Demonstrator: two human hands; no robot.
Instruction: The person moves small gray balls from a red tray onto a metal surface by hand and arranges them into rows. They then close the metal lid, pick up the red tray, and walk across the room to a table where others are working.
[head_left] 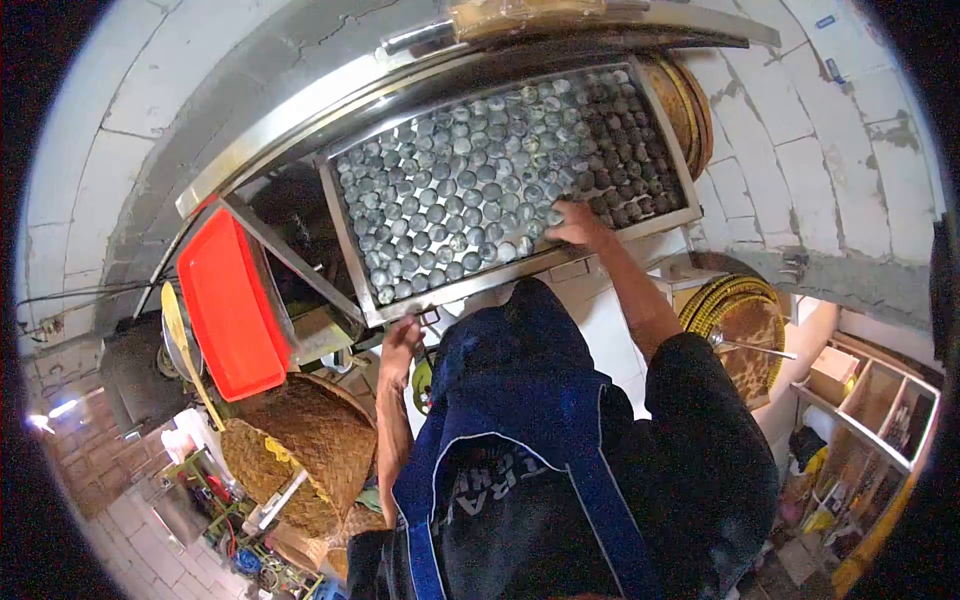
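A metal-framed tray (525, 266) holds many small round balls (450, 190), most of them grey-green, packed close together. Toward the tray's right end the balls (625, 140) are dark, nearly black, with rougher surfaces. My right hand (580, 224) reaches over the near edge, its fingers bent down among the balls where the pale and dark ones meet. Whatever lies between those fingertips is hidden. Close below the tray's front left corner is my left hand (402, 338), fingers curled together, beside a small metal handle (429, 316). Blur hides what it may hold.
An empty red tray (230, 305) leans at the left, with a yellow long-handled paddle (185, 340) beside it. Woven baskets (300, 440) stand lower left. Round woven trays (740, 320) are stacked at the right, near a wooden shelf (870, 400). A tiled wall (820, 160) rises behind.
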